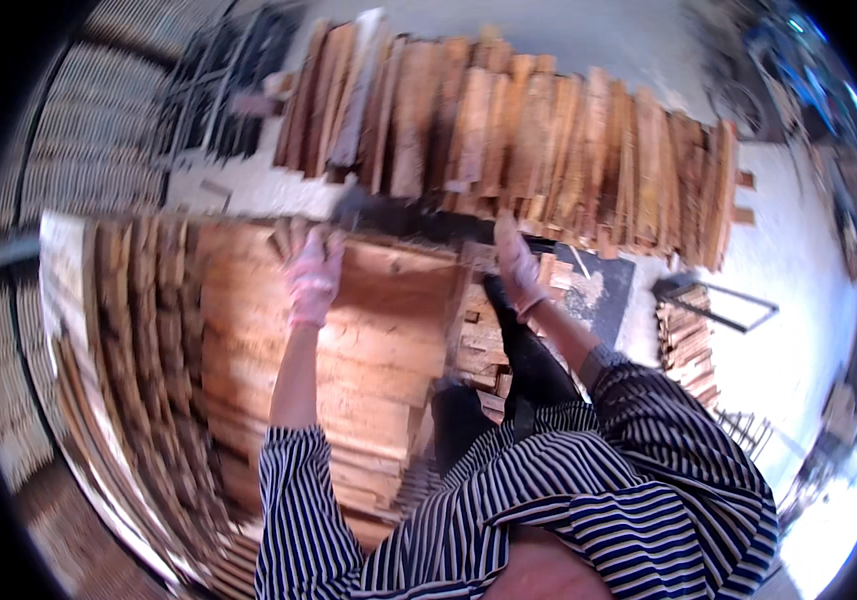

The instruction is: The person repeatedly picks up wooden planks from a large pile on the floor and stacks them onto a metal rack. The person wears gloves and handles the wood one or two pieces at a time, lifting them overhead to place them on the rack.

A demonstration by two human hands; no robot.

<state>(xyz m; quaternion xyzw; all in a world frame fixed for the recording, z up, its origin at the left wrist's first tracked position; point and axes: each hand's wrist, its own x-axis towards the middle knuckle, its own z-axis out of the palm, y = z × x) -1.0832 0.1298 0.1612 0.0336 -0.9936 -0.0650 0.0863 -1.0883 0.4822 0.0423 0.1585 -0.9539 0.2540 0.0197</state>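
My left hand (311, 280), in a pink work glove, lies with spread fingers at the far edge of a stack of wide wooden boards (288, 370). It touches or hovers just over the wood; blur hides which. My right hand (516, 268), gloved in the same pale pink, is held out with its fingers straight, apart from the boards. Nothing shows in it. Beyond both hands stretches a long row of rough planks (508, 130), laid side by side, with a dark strip (408, 217) along its near edge.
On the left stand layered planks (148, 340) with bark-like edges. Short wood pieces (483, 340) lie beside my legs. To the right are a black metal frame (738, 310) and a smaller wood pile (686, 345). Dark metal racks (223, 90) stand at the far left.
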